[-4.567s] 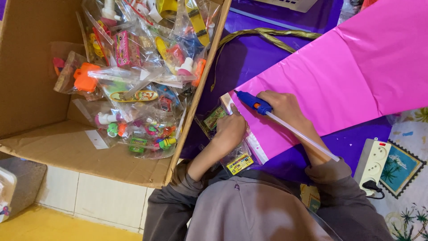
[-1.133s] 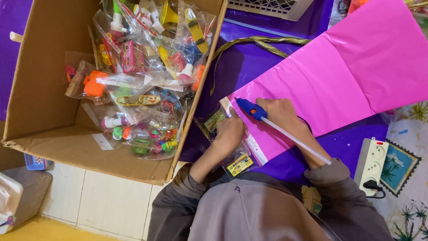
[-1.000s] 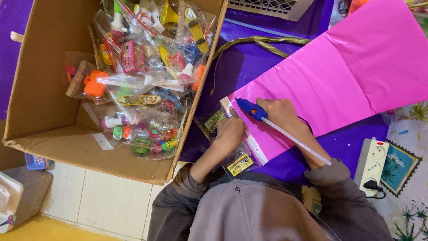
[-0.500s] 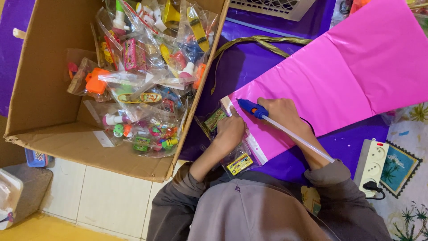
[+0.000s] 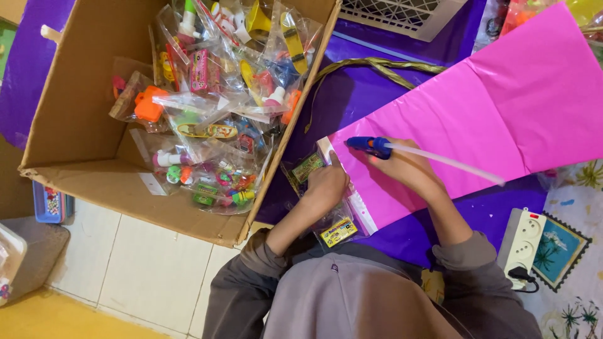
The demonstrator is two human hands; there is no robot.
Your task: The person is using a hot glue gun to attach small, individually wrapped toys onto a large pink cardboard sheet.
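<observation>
My right hand (image 5: 411, 171) grips a small blue glue gun (image 5: 370, 145) with a long white glue stick (image 5: 446, 162) sticking out of its back. The gun's nozzle points at the near left corner of a large pink plastic sheet (image 5: 490, 107) spread on a purple cover. My left hand (image 5: 326, 185) lies flat on that corner's white edge strip (image 5: 363, 210), index finger stretched toward the nozzle. Under and beside this hand are small clear packets of toys (image 5: 338, 231).
A big open cardboard box (image 5: 75, 119) at the left holds several clear bags of colourful toys (image 5: 213, 125). A white power strip (image 5: 520, 246) sits at the right; a white grille (image 5: 408, 16) lies at the top. A braided greenish cord (image 5: 377, 64) crosses the purple cover (image 5: 352, 94).
Both hands stay on the pink sheet's corner, the glue gun shifting only slightly. The view has drifted a little.
</observation>
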